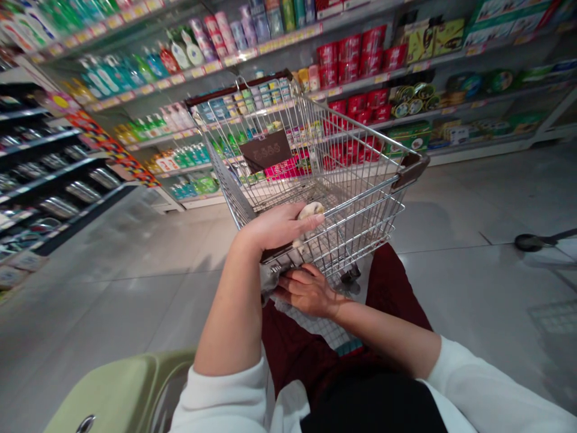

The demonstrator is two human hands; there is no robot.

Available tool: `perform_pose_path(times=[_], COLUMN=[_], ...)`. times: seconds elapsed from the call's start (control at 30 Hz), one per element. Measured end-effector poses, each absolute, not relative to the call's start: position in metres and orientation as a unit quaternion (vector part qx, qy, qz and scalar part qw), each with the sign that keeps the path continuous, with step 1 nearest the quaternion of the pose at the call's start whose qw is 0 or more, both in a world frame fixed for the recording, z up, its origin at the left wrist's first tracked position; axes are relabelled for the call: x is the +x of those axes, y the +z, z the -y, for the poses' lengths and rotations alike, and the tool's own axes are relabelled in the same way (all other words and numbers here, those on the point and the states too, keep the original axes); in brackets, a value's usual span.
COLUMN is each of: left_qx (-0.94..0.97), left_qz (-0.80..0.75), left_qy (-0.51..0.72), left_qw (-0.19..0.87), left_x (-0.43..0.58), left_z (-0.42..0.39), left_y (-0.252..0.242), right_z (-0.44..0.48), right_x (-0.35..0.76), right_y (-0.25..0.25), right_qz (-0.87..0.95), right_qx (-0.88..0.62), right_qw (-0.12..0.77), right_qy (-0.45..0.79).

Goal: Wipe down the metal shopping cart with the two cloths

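A wire shopping cart (pixel 360 162) stands in front of me in a shop aisle. My left hand (pixel 279 225) rests on the cart's near rim, fingers closed around a small pale cloth-like thing (pixel 310 210). My right hand (pixel 309 291) sits lower, at the cart's near end by the handle, fingers curled against the metal and a grey piece there. What the right fingers grip is partly hidden. A dark card (pixel 265 149) hangs inside the cart's far end.
Shelves (pixel 252 54) of bottles, red tins and boxes run across the back. Dark racks (pixel 54 180) of metal pans stand at the left. A pale green plastic object (pixel 121 391) lies near my left arm. A black floor base (pixel 532 242) sits at the right on the tiled floor.
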State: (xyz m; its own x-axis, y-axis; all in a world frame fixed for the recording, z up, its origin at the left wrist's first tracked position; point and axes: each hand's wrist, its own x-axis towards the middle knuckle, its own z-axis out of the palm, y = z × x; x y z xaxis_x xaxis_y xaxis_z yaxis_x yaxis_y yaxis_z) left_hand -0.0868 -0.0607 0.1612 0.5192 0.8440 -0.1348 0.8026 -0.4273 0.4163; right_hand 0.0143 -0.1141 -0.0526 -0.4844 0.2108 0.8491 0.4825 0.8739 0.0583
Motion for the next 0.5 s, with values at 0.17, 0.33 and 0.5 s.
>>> perform_pose_path(times=[0.17, 0.33, 0.5], left_qx=[0.844, 0.842, 0.843], left_qz=[-0.480, -0.486, -0.485], left_qy=[0.058, 0.057, 0.057], left_qw=[0.233, 0.228, 0.227], left_x=[-0.088, -0.088, -0.088], left_z=[0.059, 0.059, 0.060], left_y=[0.159, 0.159, 0.160], right_z=[0.121, 0.122, 0.117], right_x=[0.036, 0.038, 0.031], right_y=[-0.057, -0.051, -0.072], right_qz=[0.864, 0.864, 0.864], right_qx=[-0.209, -0.217, -0.204], right_qw=[0.437, 0.437, 0.445], right_qy=[-0.136, -0.126, -0.120])
